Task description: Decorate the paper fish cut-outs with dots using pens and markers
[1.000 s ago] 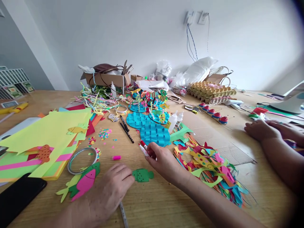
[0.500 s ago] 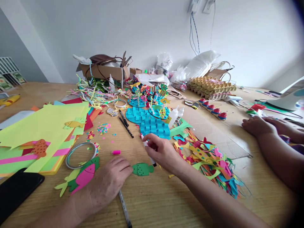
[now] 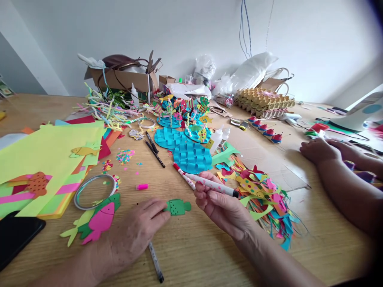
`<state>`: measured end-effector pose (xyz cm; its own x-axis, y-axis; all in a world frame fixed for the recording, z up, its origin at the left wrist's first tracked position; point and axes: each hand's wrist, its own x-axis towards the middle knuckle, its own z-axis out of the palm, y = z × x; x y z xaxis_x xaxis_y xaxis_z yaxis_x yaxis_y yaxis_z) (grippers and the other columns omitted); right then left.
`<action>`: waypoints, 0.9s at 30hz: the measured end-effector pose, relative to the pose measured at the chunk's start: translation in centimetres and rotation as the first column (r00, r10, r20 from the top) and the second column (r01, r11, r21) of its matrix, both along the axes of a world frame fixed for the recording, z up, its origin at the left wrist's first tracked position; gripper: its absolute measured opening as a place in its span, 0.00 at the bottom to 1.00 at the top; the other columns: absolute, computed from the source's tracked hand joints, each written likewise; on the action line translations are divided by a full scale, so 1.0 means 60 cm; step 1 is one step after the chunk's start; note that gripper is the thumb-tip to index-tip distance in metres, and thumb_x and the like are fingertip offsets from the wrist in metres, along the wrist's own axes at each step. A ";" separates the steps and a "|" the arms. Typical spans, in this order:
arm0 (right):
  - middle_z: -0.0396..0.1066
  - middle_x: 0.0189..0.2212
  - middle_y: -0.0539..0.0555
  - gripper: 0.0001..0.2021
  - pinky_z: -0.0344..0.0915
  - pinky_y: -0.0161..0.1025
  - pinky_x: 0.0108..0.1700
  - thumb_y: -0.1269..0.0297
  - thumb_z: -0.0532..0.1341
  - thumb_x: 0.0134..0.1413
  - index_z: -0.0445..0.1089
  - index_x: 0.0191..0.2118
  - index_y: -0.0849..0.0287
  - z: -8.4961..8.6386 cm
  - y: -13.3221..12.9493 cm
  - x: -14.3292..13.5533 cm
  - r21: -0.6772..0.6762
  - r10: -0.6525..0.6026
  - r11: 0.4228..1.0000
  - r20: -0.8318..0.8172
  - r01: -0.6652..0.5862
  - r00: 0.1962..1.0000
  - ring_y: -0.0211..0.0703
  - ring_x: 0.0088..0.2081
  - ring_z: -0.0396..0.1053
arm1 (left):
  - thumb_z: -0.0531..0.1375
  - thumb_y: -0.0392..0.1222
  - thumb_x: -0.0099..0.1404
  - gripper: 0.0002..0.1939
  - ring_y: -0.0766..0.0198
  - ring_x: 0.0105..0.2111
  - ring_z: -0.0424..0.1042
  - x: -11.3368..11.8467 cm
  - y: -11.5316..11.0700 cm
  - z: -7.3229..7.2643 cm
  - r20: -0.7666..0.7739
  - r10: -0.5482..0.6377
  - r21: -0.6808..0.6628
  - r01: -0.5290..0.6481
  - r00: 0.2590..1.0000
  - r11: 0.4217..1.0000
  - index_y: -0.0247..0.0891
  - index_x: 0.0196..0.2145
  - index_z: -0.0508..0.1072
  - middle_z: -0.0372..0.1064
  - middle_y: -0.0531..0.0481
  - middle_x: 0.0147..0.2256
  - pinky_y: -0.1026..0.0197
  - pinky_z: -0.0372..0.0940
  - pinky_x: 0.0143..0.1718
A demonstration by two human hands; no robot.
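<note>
Between the fingers of my right hand (image 3: 223,205) is a white marker (image 3: 212,184) with a black end pointing right. My left hand (image 3: 139,223) rests on the table, its fingertips pinching the left end of a green paper fish (image 3: 177,207) with dark dots. Beyond my right hand lies a second white marker with a red end (image 3: 179,170). A pink cap (image 3: 141,187) sits above my left hand, and another marker with a dark end (image 3: 156,263) lies below it. Left of my left hand are a pink paper fish (image 3: 102,221) and other green ones.
Yellow paper sheets (image 3: 60,147) and a tape roll (image 3: 92,192) are at the left. Blue paper discs (image 3: 193,157) stand in the middle, glue bottles (image 3: 216,140) beside them. Paper scraps (image 3: 269,195) spread at the right, near another person's arms (image 3: 344,187). Egg trays (image 3: 260,101) are behind.
My right hand has turned palm up and lifted a white marker. The red-ended marker now shows on the table beyond it. My left hand stays at the green fish; the view has shifted slightly.
</note>
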<state>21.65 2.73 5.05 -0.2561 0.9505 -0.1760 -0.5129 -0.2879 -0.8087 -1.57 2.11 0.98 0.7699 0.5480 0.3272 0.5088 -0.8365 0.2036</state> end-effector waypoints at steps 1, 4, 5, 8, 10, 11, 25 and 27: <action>0.67 0.29 0.47 0.24 0.63 0.32 0.32 0.58 0.76 0.31 0.68 0.37 0.53 -0.003 0.000 0.000 0.008 0.002 1.000 0.002 -0.002 1.000 0.36 0.29 0.65 | 0.47 0.21 0.63 0.21 0.59 0.43 0.71 0.000 -0.001 -0.001 -0.004 0.008 0.014 -0.008 1.000 1.000 0.38 0.43 0.72 0.72 0.45 0.44 0.57 0.70 0.44; 0.62 0.23 0.44 0.19 0.57 0.29 0.27 0.54 0.73 0.39 0.66 0.33 0.55 -0.008 0.001 -0.003 0.062 -0.021 0.998 0.088 0.016 0.996 0.33 0.24 0.59 | 0.47 0.21 0.63 0.21 0.59 0.43 0.71 0.001 -0.003 -0.005 -0.018 0.030 0.030 -0.029 0.999 0.999 0.38 0.45 0.72 0.70 0.46 0.45 0.57 0.70 0.44; 0.60 0.21 0.44 0.17 0.55 0.29 0.25 0.54 0.71 0.42 0.65 0.31 0.56 -0.009 0.000 -0.005 0.096 -0.037 0.995 0.154 0.022 0.987 0.32 0.22 0.56 | 0.47 0.21 0.64 0.21 0.58 0.44 0.70 0.001 -0.004 -0.006 -0.019 0.034 0.034 -0.033 0.999 0.999 0.39 0.46 0.71 0.70 0.46 0.45 0.57 0.69 0.45; 0.60 0.20 0.44 0.11 0.52 0.30 0.23 0.58 0.65 0.51 0.64 0.28 0.57 -0.010 -0.004 -0.013 0.237 -0.070 0.970 0.479 -0.052 0.875 0.33 0.21 0.55 | 0.47 0.22 0.64 0.21 0.58 0.43 0.70 0.003 -0.006 -0.007 -0.025 0.037 0.073 -0.035 0.999 0.997 0.39 0.48 0.70 0.69 0.45 0.45 0.57 0.69 0.43; 0.62 0.20 0.46 0.07 0.53 0.31 0.23 0.61 0.61 0.54 0.65 0.29 0.58 -0.014 -0.008 -0.018 0.311 -0.096 0.935 0.683 -0.169 0.724 0.34 0.22 0.57 | 0.47 0.22 0.64 0.21 0.58 0.42 0.70 0.004 -0.007 -0.006 -0.027 0.043 0.108 -0.040 0.999 0.993 0.39 0.47 0.70 0.69 0.45 0.43 0.57 0.70 0.42; 0.63 0.20 0.46 0.06 0.53 0.31 0.23 0.63 0.59 0.55 0.66 0.29 0.58 -0.017 -0.011 -0.020 0.337 -0.117 0.916 0.743 -0.217 0.659 0.35 0.22 0.58 | 0.47 0.22 0.65 0.21 0.58 0.41 0.70 0.005 -0.008 -0.006 -0.029 0.045 0.117 -0.042 0.999 0.992 0.39 0.48 0.69 0.69 0.45 0.43 0.58 0.70 0.41; 0.65 0.20 0.46 0.04 0.56 0.30 0.22 0.70 0.53 0.52 0.63 0.28 0.57 -0.045 -0.011 -0.028 0.410 -0.237 0.880 0.816 -0.239 0.527 0.35 0.21 0.62 | 0.46 0.21 0.61 0.24 0.57 0.39 0.68 0.015 -0.007 -0.003 -0.070 0.082 0.126 -0.073 0.994 0.989 0.40 0.49 0.68 0.68 0.46 0.41 0.58 0.68 0.39; 0.65 0.20 0.46 0.04 0.56 0.30 0.21 0.70 0.54 0.52 0.63 0.28 0.57 -0.049 -0.012 -0.029 0.419 -0.255 0.877 0.821 -0.234 0.510 0.34 0.20 0.62 | 0.46 0.21 0.60 0.25 0.57 0.39 0.68 0.017 -0.007 0.001 -0.063 0.086 0.140 -0.077 0.994 0.987 0.39 0.48 0.68 0.68 0.46 0.40 0.57 0.68 0.39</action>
